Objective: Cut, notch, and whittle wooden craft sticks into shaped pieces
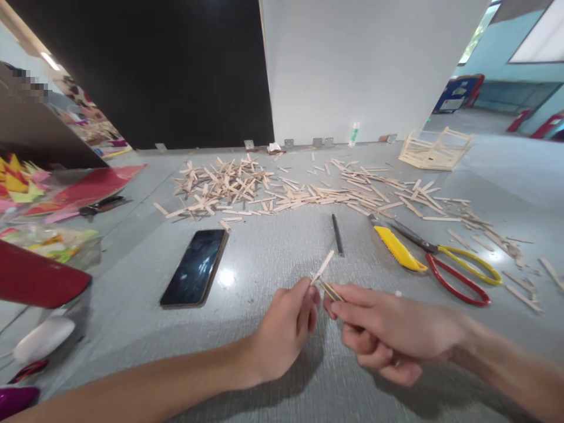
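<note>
My left hand (pixel 286 332) is closed, pinching a wooden craft stick (pixel 325 265) that points up and away from me. My right hand (pixel 383 329) is wrapped around a slim yellow-and-black striped cutter (pixel 331 292), its tip against or very near the lower part of the stick; its far end is hidden in the fingers. Just beyond the hands lies a black pen (pixel 337 234). To the right are a yellow-handled cutter (pixel 399 248) and scissors (pixel 460 264) with one red and one yellow handle loop.
Many loose craft sticks (pixel 224 185) spread across the grey table (pixel 247 252). A phone (pixel 194 267) lies left, beyond a white mouse (pixel 44 339) and red object (pixel 39 273). Behind stand a glue stick (pixel 353 134), a stick-built frame (pixel 436 150) and upright panels (pixel 343 70).
</note>
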### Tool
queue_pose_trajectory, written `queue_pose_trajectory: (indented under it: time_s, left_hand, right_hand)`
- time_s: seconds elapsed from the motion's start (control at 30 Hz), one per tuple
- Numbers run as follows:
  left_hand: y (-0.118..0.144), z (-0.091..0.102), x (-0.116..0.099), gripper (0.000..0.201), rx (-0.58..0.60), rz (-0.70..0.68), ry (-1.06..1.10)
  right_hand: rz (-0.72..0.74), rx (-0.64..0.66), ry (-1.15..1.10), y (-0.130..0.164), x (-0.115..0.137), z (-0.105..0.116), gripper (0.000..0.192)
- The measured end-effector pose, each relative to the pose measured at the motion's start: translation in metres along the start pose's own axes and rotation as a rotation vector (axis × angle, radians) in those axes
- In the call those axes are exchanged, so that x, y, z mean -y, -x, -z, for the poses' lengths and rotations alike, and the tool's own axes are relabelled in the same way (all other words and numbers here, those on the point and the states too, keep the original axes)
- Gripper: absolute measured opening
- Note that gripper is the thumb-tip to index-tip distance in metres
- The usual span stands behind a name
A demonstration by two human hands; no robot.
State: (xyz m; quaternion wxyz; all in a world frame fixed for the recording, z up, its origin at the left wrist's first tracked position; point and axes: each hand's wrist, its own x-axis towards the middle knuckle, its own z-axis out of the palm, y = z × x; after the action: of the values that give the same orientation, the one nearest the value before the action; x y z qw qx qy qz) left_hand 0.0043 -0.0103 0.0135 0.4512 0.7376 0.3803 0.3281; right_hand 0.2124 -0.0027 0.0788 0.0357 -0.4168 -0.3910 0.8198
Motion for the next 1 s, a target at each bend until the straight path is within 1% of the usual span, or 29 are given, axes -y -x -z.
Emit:
queue_pose_trajectory:
  time_s: [0.07,0.13,0.2,0.27,0.33,0.37,0.4,0.47,0.5,0.57,0.73,0.93,1.0]
  left_hand:
    - [0.000,-0.001,0.000,0.033,-0.015,-0.004,-0.002]
    - [0.000,-0.002,0.000,0.033,-0.023,-0.005,-0.003]
    - [0.000,-0.001,0.001,0.032,-0.023,-0.002,-0.004]
    - [0.000,0.000,0.001,0.030,-0.011,0.000,-0.009]
    - [0.001,0.001,0.001,0.026,0.008,0.005,-0.020]
    - [0.002,0.002,0.001,0.025,0.018,0.010,-0.026]
    - [0.002,0.002,0.000,0.023,0.024,0.017,-0.032]
    - [0.003,0.001,-0.001,0.023,0.027,0.030,-0.040]
    - [0.004,0.001,-0.001,0.023,0.024,0.034,-0.043]
    - [0.005,0.001,-0.003,0.025,0.015,0.037,-0.045]
    - [0.005,0.002,-0.004,0.026,0.001,0.033,-0.038]
    - [0.003,0.003,-0.002,0.029,0.012,0.030,-0.028]
    - [0.002,0.002,-0.001,0.030,0.020,0.027,-0.019]
  right_hand:
    - [0.081,-0.010,0.048,-0.011,-0.017,-0.002,0.027]
    - [0.139,0.042,0.024,-0.023,-0.034,-0.005,0.028]
    - [0.137,0.070,-0.032,-0.026,-0.040,-0.006,0.037]
    - [0.064,0.043,-0.037,-0.019,-0.030,-0.003,0.044]
    - [-0.039,0.004,0.015,-0.005,-0.009,0.004,0.039]
    - [-0.074,0.028,0.026,0.003,0.001,0.008,0.031]
    - [-0.129,0.087,0.042,0.009,0.010,0.012,0.025]
    - [-0.151,0.133,0.061,0.016,0.019,0.018,0.020]
    - [-0.151,0.135,0.066,0.016,0.019,0.019,0.020]
    - [-0.129,0.099,0.071,0.012,0.014,0.015,0.022]
    - [-0.112,-0.011,0.068,-0.001,0.001,-0.002,0.025]
    - [-0.076,0.013,0.051,0.002,0.001,-0.001,0.019]
    - [-0.067,-0.006,0.039,0.005,0.002,-0.001,0.020]
